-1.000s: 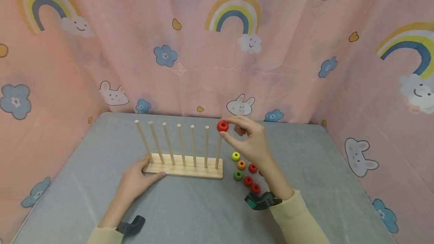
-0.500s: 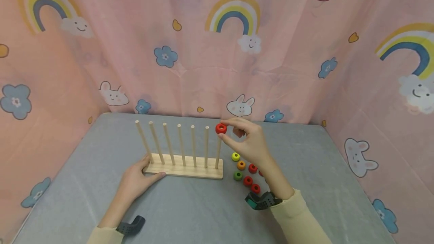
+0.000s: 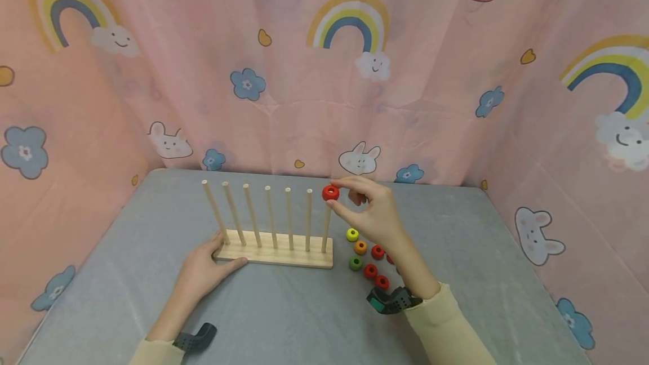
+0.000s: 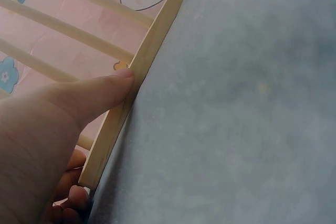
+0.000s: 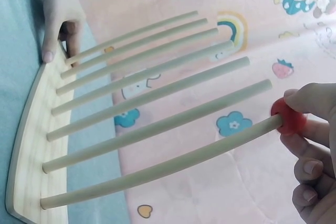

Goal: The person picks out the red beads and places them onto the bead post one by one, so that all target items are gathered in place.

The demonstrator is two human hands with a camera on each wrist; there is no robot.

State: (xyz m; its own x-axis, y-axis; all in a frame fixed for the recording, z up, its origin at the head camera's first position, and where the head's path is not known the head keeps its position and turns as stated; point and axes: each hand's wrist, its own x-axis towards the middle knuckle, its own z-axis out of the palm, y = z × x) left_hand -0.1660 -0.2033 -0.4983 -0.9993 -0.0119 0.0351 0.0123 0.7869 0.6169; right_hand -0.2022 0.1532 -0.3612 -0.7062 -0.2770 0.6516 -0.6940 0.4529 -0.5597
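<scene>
A wooden peg rack stands on the table, with several upright pegs along its base. My left hand grips the base's left end. Its thumb lies along the front edge and its other fingers are round the end, partly hidden. My right hand pinches a red bead between thumb and forefinger at the top of the rightmost peg. In the right wrist view that peg's tip meets the red bead; pale wood shows in the hole from above. The other pegs carry no beads.
Right of the rack lie loose beads: a yellow bead, an orange bead, a green bead and several red beads. My right forearm partly covers the group. A pink patterned curtain hangs behind the grey table.
The red bead has moved slightly left and down onto the rightmost peg's tip, turning flatter. In the last half second it has hardly moved. My left hand stays on the base.
</scene>
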